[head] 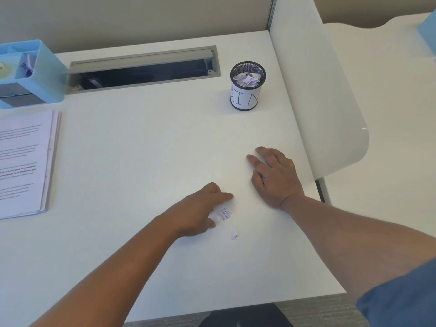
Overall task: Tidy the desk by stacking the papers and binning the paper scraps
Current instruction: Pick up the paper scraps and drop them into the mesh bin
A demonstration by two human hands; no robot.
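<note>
Scraps (223,214): torn white pieces with small print, lying on the desk (146,142) near its front edge. I see my left hand (200,208) over them, fingertips on the paper, thumb beneath; the hand covers part of the pile, so I cannot tell whether the fingers pinch a piece or only press on it. One more scrap (234,233) lies apart, just nearer to me, bearing a dark pen mark.

Right hand (274,175): flat on the desk to the right of the scraps, fingers straight, holding nothing.

Bin (247,86): a black mesh cup wrapped in a label reading "BIN", upright at the far right of the desk, well apart from both hands, with crumpled paper inside.

Papers (23,164): a printed stack at the left edge, cut off by the frame; the text is too blurred to read.

Organizer (35,74): blue, behind the papers, partly out of frame.

Slot (144,69): a grey cable opening at the back, its interior dark.
</note>
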